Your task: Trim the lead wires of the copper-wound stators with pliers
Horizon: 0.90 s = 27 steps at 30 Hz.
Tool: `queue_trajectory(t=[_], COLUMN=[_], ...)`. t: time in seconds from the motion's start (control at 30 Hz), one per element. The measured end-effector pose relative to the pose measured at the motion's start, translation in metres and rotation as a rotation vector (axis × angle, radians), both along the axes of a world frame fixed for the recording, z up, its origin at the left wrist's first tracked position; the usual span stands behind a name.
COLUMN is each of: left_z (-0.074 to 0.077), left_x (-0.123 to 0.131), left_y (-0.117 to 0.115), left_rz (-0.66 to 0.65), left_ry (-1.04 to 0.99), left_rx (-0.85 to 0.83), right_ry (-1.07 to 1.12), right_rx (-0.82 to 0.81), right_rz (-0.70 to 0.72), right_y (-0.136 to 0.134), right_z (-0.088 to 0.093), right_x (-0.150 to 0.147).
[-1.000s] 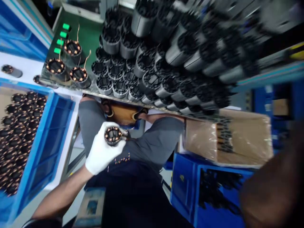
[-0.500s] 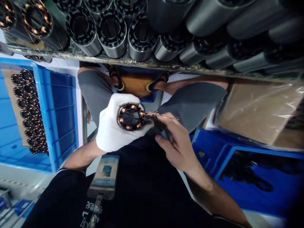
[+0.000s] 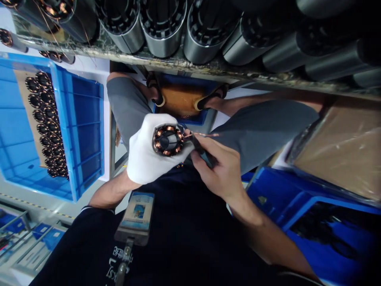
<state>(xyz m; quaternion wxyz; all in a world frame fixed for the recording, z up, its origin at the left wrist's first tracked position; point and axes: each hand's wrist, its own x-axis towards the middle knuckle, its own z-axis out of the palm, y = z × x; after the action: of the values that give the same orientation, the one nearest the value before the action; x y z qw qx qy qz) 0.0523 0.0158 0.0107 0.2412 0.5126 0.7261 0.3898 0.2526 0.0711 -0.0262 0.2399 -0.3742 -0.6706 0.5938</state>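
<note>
My left hand (image 3: 147,153), in a white glove, is closed around a motor stator (image 3: 155,143) with copper windings. The stator's open round end faces up at me. Copper wire ends (image 3: 212,135) stick out from its right side and pass over my right fingers. My bare right hand (image 3: 222,163) grips dark-handled wire cutters (image 3: 205,155), their tip close to the wires at the stator's rim. The jaws are too small and partly hidden to tell whether they are closed on the wire.
Several metal stator cores (image 3: 163,43) stand along the bench edge (image 3: 178,67) ahead. At left, a blue crate (image 3: 77,131) holds rows of wound stators (image 3: 49,127). At right are a plastic-wrapped carton (image 3: 342,147) and a blue bin (image 3: 274,194) with dark parts.
The view has shifted, bringing the bench edge higher and nearer. The cutters and my right hand have tilted at the stator's side, and less loose wire shows. Both grips continue.
</note>
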Motion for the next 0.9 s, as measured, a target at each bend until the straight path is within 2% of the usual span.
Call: queue_trajectory(t=[0.13, 0.23, 0.33, 0.4, 0.47, 0.5, 0.57, 0.63, 0.67, 0.73, 0.8, 0.83, 0.9], left_z=[-0.032, -0.050, -0.051, -0.045, -0.034, -0.030, -0.022, -0.021, -0.022, -0.026, -0.029, -0.029, -0.025], left_x=[-0.018, -0.029, -0.030, -0.029, -0.029, -0.031, -0.037, -0.042, -0.044, -0.041, -0.032, -0.027, -0.019], left_y=[0.006, 0.003, -0.003, -0.006, -0.010, -0.012, -0.017, -0.021, -0.022, -0.020, -0.013, -0.009, -0.001], left_rz=[0.052, -0.016, -0.212, -0.350, -0.403, -0.376, -0.242, -0.173, -0.206, -0.370, -0.519, -0.543, -0.520], left_ry=[0.171, 0.126, 0.060, 0.067, 0.115, 0.139, 0.152, -0.029, -0.216, -0.678, -1.017, -1.084, -1.092], left_rx=[-0.223, -0.266, -0.086, 0.039, 0.079, 0.094, 0.132, 0.055, -0.044, -0.328, -0.494, -0.501, -0.410], right_ry=[-0.092, -0.019, 0.083, 0.130, 0.167, 0.174, 0.155, 0.151, 0.170, 0.240, 0.250, 0.214, 0.087], right_rx=[-0.338, -0.570, -0.764, -0.860, -0.882, -0.851, -0.711, -0.508, -0.409, -0.242, -0.118, -0.057, 0.089], right_rz=[0.019, 0.111, 0.229, 0.284, 0.269, 0.236, 0.159, 0.097, 0.084, 0.100, 0.166, 0.211, 0.285], right_y=[0.020, 0.027, 0.024, 0.023, 0.026, 0.028, 0.032, 0.034, 0.033, 0.031, 0.028, 0.028, 0.031], right_z=[-0.042, -0.063, -0.062, -0.053, -0.042, -0.037, -0.029, -0.023, -0.020, -0.013, -0.002, 0.005, 0.021], right_x=[-0.022, -0.033, -0.038, -0.037, -0.032, -0.028, -0.019, -0.011, -0.008, -0.006, -0.005, -0.004, 0.003])
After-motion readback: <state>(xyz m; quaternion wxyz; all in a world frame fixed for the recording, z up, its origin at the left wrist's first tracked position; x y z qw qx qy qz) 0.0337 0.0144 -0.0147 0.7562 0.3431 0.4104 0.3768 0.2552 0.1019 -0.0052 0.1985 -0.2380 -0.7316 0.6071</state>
